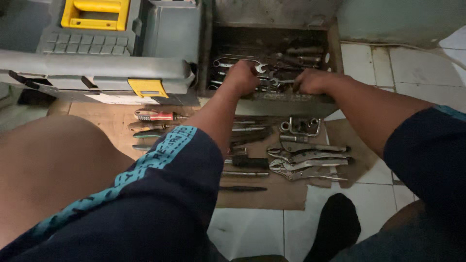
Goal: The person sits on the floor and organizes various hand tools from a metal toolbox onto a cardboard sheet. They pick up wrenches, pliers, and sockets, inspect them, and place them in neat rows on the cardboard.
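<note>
Left hand [241, 77] curled over the wrenches [272, 68] in that grimy metal tray [286, 97], right hand [310, 81] gripping its front lip — yank too hard and the loose steel could pinch fingers or spill onto the cardboard [107, 126].

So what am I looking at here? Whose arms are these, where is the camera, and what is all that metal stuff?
There is no machine here. One camera sits on a person's head and looks down, so the arms are that person's own. Both hands reach into a dark metal tray full of wrenches. The left hand is closed among the tools, touching them. The right hand rests at the tray's front edge; what either one grips is too dim to tell. On the floor nearer the person lies a sheet of cardboard with tools laid out: locking pliers on the right, a red-handled screwdriver on the left. A grey toolbox with yellow latches stands to the left of the tray.
</note>
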